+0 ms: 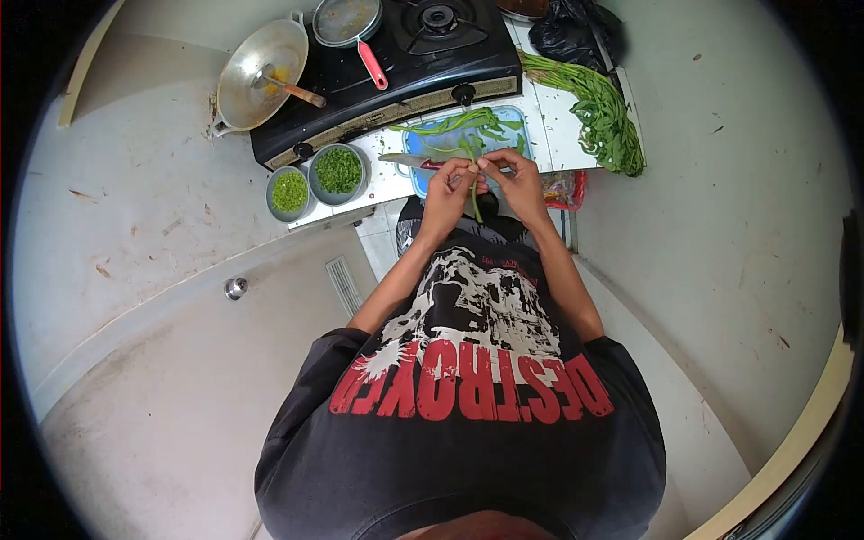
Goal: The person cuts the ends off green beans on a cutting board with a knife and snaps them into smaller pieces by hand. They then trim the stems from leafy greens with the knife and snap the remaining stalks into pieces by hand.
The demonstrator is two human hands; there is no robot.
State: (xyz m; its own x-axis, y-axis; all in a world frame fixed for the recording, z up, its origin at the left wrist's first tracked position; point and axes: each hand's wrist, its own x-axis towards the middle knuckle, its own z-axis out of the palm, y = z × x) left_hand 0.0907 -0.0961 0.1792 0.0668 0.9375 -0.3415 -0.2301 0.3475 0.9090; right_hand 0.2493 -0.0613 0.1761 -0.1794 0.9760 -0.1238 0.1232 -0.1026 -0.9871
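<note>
Close together over the blue cutting board (417, 144), my left hand (450, 191) and my right hand (519, 184) both pinch a green vegetable stem (476, 203). The stem's lower end hangs down between them toward my lap. A knife (402, 159) with a red handle lies at the board's left side, blade pointing left; its handle end is hidden by my left hand. Loose leafy stems (477, 120) are spread along the far part of the board.
Left of the board stand two grey bowls of chopped greens, one darker (338, 170), one lighter (290, 192). A leafy bunch (605, 121) hangs over the counter's right edge. Behind is a black gas stove (387, 112) with a wok (261, 81) and a red-handled strainer (347, 20).
</note>
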